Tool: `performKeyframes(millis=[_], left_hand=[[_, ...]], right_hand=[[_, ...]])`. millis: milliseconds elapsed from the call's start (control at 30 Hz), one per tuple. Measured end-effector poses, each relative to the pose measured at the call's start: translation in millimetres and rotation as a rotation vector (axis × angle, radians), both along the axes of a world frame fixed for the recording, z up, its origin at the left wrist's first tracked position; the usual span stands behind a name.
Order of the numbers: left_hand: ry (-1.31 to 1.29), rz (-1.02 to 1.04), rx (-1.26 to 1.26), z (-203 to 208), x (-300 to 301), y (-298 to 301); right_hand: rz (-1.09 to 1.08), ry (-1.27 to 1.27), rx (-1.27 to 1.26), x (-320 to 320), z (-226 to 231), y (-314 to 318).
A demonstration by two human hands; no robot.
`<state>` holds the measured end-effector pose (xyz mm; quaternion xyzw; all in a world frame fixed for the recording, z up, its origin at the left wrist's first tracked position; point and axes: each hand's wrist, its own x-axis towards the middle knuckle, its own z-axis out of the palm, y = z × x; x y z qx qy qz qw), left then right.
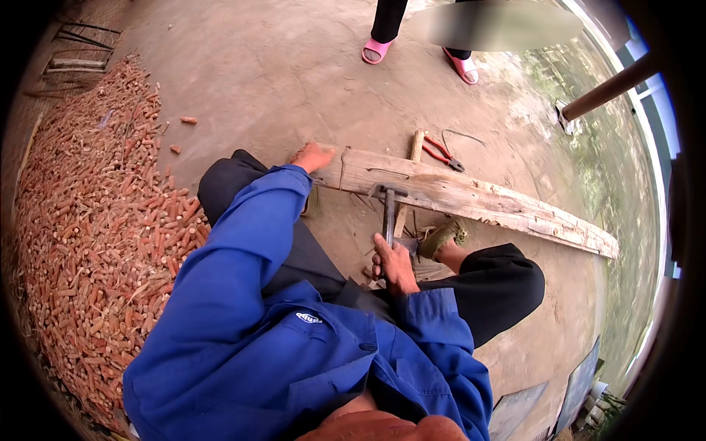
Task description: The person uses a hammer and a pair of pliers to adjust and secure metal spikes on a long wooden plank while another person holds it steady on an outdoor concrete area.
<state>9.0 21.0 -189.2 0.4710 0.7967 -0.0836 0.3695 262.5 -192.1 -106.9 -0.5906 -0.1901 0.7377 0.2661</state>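
Note:
A long, weathered wooden plank (pixel 482 192) lies crosswise in front of me, over a thinner stick (pixel 417 147). My left hand (pixel 312 156) grips the plank's left end. In my right hand (pixel 395 264) is a hammer (pixel 389 209), held by its dark handle. The hammer's head rests at the plank's near edge, beside a thin dark line on the wood that I cannot make out. Just beyond the plank lies a pair of pliers (pixel 443 154) with red handles, next to a thin bent wire (pixel 465 135).
Corn cobs (pixel 110 264) are heaped along my left. A person in pink sandals (pixel 376 50) stands on the bare ground ahead. A brown post (pixel 610 88) rises at the far right. Flat grey panels (pixel 518 408) lie at the lower right. My legs are folded either side.

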Motion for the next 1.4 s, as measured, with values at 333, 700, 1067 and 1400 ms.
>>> performKeyframes(millis=[333,700,1067,1400], left_hand=[[-0.124,-0.039,0.136,-32,-17,1],[-0.337,0.047,0.224,-58,-26,-4],[-0.275,0.328,0.279,-28,1,-13],[-0.245,0.384,0.367,-39,1,-18]], right_hand=[[-0.039,-0.042,-0.013,4,-41,15],[0.691,-0.884,0.328,57,4,61],[0.930,-1.100,0.994,52,76,77],[0.711,-0.707,1.304,23,75,163]])
